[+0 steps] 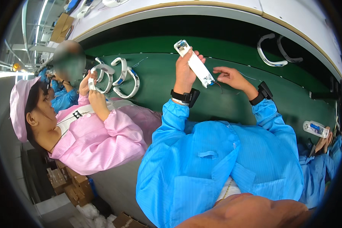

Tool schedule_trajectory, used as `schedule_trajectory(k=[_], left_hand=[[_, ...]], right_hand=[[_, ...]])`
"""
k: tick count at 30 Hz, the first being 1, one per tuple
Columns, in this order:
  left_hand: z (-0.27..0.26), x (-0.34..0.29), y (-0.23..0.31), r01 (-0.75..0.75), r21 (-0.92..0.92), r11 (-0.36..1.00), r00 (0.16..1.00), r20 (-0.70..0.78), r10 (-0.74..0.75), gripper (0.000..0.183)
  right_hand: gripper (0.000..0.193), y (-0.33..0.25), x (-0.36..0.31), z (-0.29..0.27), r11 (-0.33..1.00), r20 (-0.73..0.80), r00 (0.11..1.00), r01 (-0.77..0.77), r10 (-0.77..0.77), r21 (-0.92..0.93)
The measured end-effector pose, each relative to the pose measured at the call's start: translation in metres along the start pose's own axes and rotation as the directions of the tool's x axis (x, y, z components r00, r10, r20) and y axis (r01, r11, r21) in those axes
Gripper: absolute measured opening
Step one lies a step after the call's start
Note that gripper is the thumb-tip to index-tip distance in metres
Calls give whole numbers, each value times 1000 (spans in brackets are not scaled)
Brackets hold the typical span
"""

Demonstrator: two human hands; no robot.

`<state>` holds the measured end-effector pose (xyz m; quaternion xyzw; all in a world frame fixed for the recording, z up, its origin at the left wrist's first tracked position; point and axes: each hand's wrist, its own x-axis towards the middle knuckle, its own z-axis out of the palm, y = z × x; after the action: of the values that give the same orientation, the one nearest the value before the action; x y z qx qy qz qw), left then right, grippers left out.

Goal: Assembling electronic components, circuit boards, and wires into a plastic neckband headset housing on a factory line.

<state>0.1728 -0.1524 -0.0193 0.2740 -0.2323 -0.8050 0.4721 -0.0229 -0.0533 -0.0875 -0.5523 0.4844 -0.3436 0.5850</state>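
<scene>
A long white plastic housing (200, 68) is gripped in my left hand (184, 73), tilted over the green work surface. Small electronic parts show in its far-left end, and a blue piece with thin dark and red wires (219, 86) sticks out at its near-right end. Just to the right of that end is my right hand (233, 77), its fingers stretched toward the wires and apart from one another. Nothing shows in it, and a narrow gap seems to separate its fingertips from the housing.
Several white curved parts (119, 89) lie on the green surface (155, 89) to the left, beside a co-worker in pink (98, 140). Another curved part (266, 57) is at the far right. A co-worker's hand (325, 140) at right holds a white housing (314, 129).
</scene>
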Motion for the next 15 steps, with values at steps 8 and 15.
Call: schedule_trajectory(k=[8, 15], left_hand=[[8, 8, -19, 146, -364, 920, 984, 148, -97, 23], [30, -2, -19, -86, -282, 956, 996, -9, 87, 20]], right_hand=[[37, -35, -28, 11, 974, -102, 972, 219, -213, 57], [14, -32, -43, -5, 906, -287, 950, -14, -119, -423]])
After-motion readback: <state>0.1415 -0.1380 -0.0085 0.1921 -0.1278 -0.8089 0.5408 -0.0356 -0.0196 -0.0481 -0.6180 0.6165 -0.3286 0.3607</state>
